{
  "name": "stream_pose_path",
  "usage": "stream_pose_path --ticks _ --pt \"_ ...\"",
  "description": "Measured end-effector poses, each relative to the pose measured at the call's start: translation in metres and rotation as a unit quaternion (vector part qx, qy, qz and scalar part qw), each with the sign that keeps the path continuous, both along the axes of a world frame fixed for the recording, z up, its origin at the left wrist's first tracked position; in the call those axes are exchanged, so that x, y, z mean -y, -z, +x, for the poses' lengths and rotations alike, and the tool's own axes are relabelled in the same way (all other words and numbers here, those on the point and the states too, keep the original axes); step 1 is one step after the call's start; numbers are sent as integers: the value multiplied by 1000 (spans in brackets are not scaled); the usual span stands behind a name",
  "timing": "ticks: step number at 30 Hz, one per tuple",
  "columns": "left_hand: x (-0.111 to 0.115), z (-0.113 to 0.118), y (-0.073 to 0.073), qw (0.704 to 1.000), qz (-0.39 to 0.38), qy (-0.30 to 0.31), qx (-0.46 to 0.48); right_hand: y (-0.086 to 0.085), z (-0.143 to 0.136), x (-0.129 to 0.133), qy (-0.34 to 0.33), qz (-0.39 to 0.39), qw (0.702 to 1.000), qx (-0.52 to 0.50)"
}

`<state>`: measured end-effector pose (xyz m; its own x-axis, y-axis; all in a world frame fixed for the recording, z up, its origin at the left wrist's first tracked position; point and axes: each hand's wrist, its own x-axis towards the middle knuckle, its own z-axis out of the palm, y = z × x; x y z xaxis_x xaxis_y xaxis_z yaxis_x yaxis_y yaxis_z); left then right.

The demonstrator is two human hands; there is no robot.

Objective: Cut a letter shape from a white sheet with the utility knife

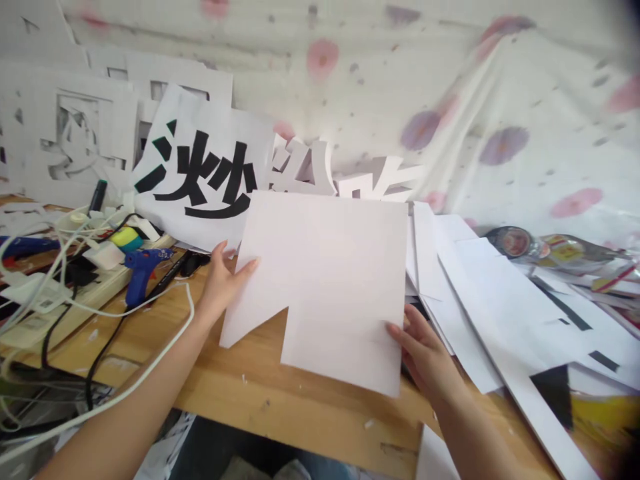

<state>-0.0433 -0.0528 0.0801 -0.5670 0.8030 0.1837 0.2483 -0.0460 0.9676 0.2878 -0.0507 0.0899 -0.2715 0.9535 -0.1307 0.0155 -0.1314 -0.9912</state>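
Both hands hold a white foam board sheet (330,267) up in front of me, above the wooden table. Its lower left edge has an angular notch cut out. My left hand (227,277) pinches the left edge with the thumb on the near face. On the right edge, lower down, my right hand (417,343) grips with its thumb in front; the other fingers are partly hidden behind the sheet. Behind the sheet's left side leans white paper with a large black printed character (200,173). White cut-out letter shapes (310,167) stand behind the sheet's top edge.
To the left lie a blue glue gun (143,273), a power strip (85,300) and tangled white cables (55,247). White board strips and sheets (480,287) pile up at right, with a tape roll (510,241) behind. A flower-patterned curtain (370,80) hangs at the back.
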Motion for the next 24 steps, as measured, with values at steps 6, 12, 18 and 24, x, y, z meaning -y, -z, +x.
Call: stream_pose_path --ticks 6,12,18,24 --pt "-13 -1 2 947 42 73 309 3 -27 -33 13 4 997 -81" --pt "-11 -9 11 941 30 48 332 11 -36 -33 -63 -98 989 -94" --pt "-12 -7 8 934 -8 47 353 9 -33 -34 -54 -73 994 -64" --pt "-11 -3 5 931 -49 41 359 13 -27 -35 -56 -29 997 -42"
